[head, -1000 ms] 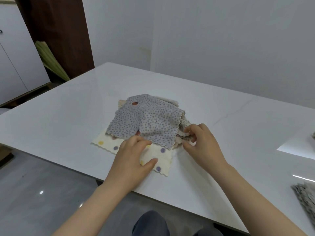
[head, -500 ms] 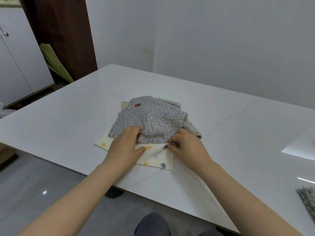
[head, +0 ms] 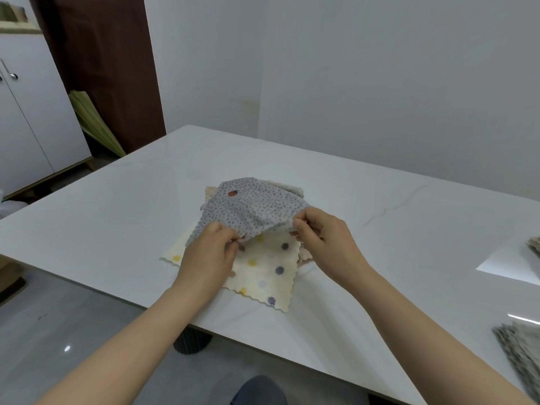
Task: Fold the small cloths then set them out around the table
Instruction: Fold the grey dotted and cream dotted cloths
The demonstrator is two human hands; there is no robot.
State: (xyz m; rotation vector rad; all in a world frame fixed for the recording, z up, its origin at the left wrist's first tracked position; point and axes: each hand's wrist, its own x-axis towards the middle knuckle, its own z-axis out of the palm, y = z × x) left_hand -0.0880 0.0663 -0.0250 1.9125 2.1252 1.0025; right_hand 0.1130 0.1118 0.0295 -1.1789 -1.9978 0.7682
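I see the grey dotted cloth (head: 251, 209) is lifted at its near edge now, higher than before. The left hand (head: 209, 252) and right hand (head: 324, 238) each pinch it, over the cream spotted cloth (head: 263, 276) on the white table (head: 117, 217)

We find the widest open run on the left of the worktop (head: 117, 229), where bare surface reaches from the near edge to the far corner. The middle is taken by the pile of cloths (head: 268, 273), and over it the grey spotted cloth (head: 251, 209) is raised like a tent between the left hand (head: 210, 252) and the right hand (head: 324, 238), blocking any pass straight across. To the right of the pile we have a broad bare band, closed at the right edge by a folded grey cloth (head: 520, 349) near us and a further cloth (head: 535, 244) behind it. The wall (head: 380, 97) stands just behind the far edge.
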